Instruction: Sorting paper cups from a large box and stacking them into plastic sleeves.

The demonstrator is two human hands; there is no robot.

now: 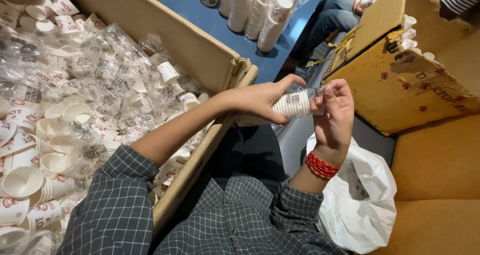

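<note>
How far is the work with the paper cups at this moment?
Done: unwrapped cup stacks stand on the blue table. In hand: the left hand holds a wrapped cup stack; the right hand pulls its plastic. Left: many wrapped cups in the cardboard box.

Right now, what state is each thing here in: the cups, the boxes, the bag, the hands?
Sleeve of paper cups: held sideways, clear wrap at its end being pulled.
Left hand: closed in a grip on the sleeve.
Right hand: fingers pinching the wrap end.
Large cardboard box: open, full of loose cups and empty wrappers.
Second cardboard box: tilted, cups showing at its top.
White plastic bag: crumpled, open.
Cup stacks: upright on the blue surface.
</note>
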